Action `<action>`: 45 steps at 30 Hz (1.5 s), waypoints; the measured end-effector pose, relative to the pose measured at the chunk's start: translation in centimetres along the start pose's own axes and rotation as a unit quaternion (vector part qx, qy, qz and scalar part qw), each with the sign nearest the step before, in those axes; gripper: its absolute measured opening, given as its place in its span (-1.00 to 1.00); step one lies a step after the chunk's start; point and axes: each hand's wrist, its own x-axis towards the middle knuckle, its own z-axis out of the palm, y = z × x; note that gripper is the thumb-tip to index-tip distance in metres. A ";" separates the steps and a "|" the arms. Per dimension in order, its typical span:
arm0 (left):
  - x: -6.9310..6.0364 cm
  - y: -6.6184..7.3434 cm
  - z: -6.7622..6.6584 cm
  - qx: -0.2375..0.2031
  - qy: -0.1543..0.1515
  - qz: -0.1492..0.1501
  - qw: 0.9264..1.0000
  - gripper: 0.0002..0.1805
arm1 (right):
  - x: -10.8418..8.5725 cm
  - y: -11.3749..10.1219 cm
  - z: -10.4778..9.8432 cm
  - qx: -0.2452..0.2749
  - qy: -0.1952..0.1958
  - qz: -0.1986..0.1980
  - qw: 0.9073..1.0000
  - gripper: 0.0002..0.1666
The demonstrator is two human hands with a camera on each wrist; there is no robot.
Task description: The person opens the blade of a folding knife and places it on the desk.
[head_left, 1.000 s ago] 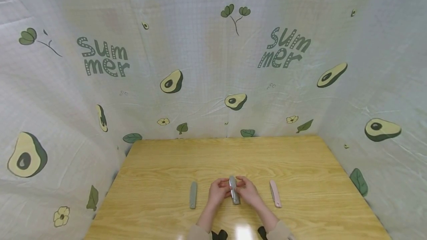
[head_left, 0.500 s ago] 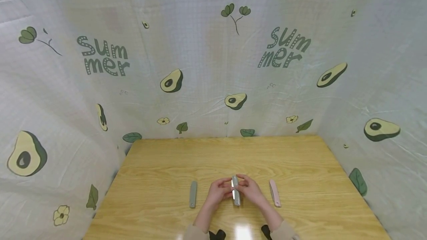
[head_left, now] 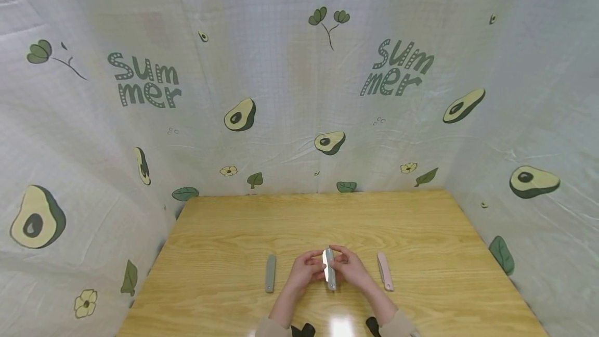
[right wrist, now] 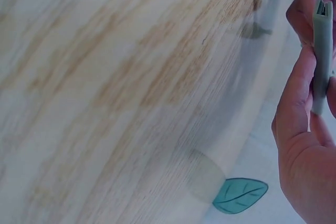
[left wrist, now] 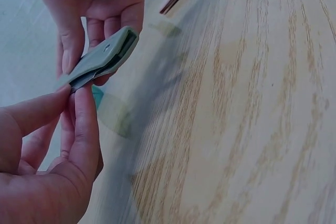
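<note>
A grey-green folding knife (head_left: 331, 274) is held between both hands in the middle of the head view, raised off the table, with its bright blade (head_left: 326, 265) swung partly out on the left side. My left hand (head_left: 303, 270) pinches the blade between thumb and fingers. On the other side, my right hand (head_left: 353, 269) grips the handle with thumb and fingers. In the left wrist view the slotted handle (left wrist: 107, 53) points toward the camera, and fingertips cover much of the blade. The right wrist view shows the handle (right wrist: 323, 51) edge-on.
Another grey-green folding knife (head_left: 270, 273) lies closed on the wooden table (head_left: 224, 254) to the left. A pink folding knife (head_left: 386, 272) lies to the right. Patterned cloth (head_left: 285, 160) hangs behind the table and along both sides.
More of the blade's bright side shows beside the handle now than a second ago. Both hands have shifted slightly with the knife, keeping their hold. The knives on the table have not moved.
</note>
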 end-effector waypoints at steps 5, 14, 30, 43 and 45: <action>0.0 -0.1 0.0 -0.001 0.003 -0.004 1.000 -0.51 | 0.0 0.3 0.0 0.011 0.007 0.003 1.000 -0.37; -0.1 -0.1 0.4 0.009 0.016 -0.003 1.000 -0.53 | -0.2 0.2 0.1 0.009 0.009 0.011 1.000 -0.34; -0.1 0.2 0.6 0.007 0.024 -0.002 1.000 -0.53 | 0.0 0.3 0.2 0.018 0.037 0.017 0.999 -0.37; -0.2 0.3 0.3 -0.005 0.030 0.004 1.000 -0.51 | -0.1 0.4 0.2 0.016 0.060 0.036 0.997 -0.39; -0.3 0.4 0.2 -0.002 0.033 0.002 0.999 -0.51 | -0.2 0.2 0.2 0.020 0.063 0.037 0.997 -0.38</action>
